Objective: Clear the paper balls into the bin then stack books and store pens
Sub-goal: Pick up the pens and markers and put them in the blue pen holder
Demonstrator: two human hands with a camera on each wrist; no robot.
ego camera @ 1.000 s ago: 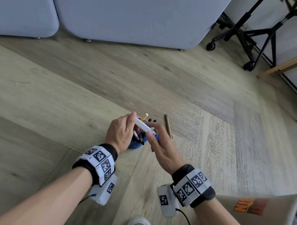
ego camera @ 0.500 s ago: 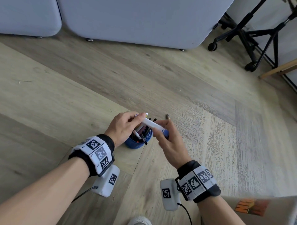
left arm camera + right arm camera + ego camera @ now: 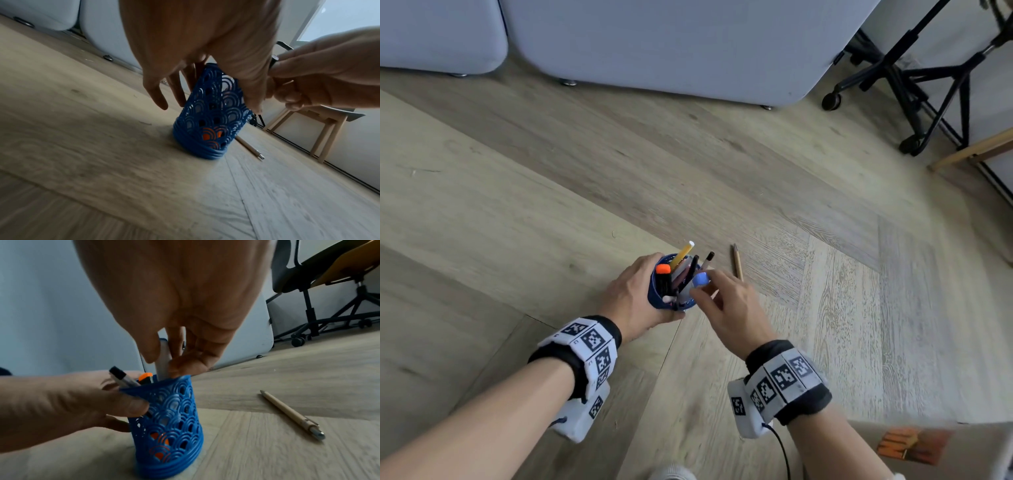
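A blue lattice pen cup (image 3: 658, 301) (image 3: 211, 120) (image 3: 170, 420) stands on the wood floor, with several pens and an orange-capped marker (image 3: 663, 270) in it. My left hand (image 3: 631, 298) (image 3: 68, 402) grips the cup's side, thumb on its rim. My right hand (image 3: 726, 301) (image 3: 170, 353) pinches a white pen with a blue cap (image 3: 700, 279) (image 3: 163, 368), whose lower end is inside the cup. A tan wooden pen (image 3: 737, 262) (image 3: 292, 414) (image 3: 248, 147) lies on the floor just right of the cup.
A grey sofa (image 3: 671, 44) runs along the back. Black chair and stand legs (image 3: 914, 78) with castors sit at the back right, beside a light wooden leg (image 3: 972, 150). A book with an orange cover (image 3: 911, 445) lies at the lower right.
The white pen went from held across both hands above the cup to standing in it. My left hand dropped from the pen to grip the cup's side.
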